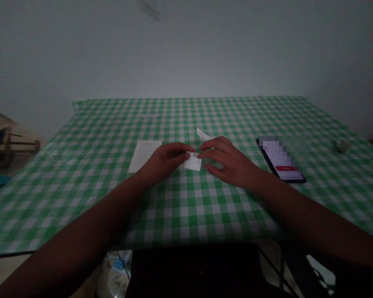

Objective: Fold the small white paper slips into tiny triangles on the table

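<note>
A small white piece of paper (192, 164) with faint print lies in front of me between my two hands. My left hand (166, 162) is closed on its upper left edge, with thumb and forefinger pinching there. My right hand (225, 160) comes in from the other side with its fingers apart. One of its fingertips touches the paper's right edge, while the thumb stays off to the side. Partly under my left hand is a larger printed sheet (144, 154). A narrow printed strip of paper (203, 134) sits just beyond my right hand, which covers its near end.
A smartphone (281, 161) with a lit screen, partly blurred out, lies to the right. Further right is a small crumpled object (342, 145). A green and white checked cloth (192, 207) covers the table, which meets a pale wall (186, 54). Wooden furniture (18, 145) stands at far left.
</note>
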The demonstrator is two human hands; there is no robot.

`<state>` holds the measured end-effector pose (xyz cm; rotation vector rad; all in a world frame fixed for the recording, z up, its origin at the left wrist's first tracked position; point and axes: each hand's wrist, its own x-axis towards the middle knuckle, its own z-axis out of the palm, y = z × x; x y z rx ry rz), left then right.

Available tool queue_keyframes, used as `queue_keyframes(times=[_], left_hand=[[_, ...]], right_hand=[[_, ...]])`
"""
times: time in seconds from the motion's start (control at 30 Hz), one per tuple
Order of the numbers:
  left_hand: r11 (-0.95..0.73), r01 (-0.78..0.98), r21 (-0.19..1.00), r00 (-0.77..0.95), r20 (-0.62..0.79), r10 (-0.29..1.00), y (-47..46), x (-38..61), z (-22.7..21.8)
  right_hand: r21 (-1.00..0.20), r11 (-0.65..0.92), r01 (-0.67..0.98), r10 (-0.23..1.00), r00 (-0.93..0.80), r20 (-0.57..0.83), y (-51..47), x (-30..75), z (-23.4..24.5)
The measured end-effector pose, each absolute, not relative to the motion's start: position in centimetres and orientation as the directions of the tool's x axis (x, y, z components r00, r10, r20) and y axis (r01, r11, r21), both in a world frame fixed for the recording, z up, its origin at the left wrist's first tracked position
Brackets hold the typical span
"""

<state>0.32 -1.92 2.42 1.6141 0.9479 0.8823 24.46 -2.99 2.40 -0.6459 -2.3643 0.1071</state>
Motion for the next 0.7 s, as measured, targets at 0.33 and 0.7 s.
queue_keyframes(times=[0.33,0.7], left_hand=[[-0.312,0.195,0.930,0.367,0.225,0.902,-2.5,1.0,2.2],[-0.414,0.275,0.868,0.412,0.282,0.866,-3.4,1.4,2.6]], right_hand=[[-0.244,0.899,0.363,0.434,-0.671,0.601,-3.5,24.3,2.4],[-0.244,0.893,0.378,0.445,-0.668,0.596,-3.9,23.9,2.2]])
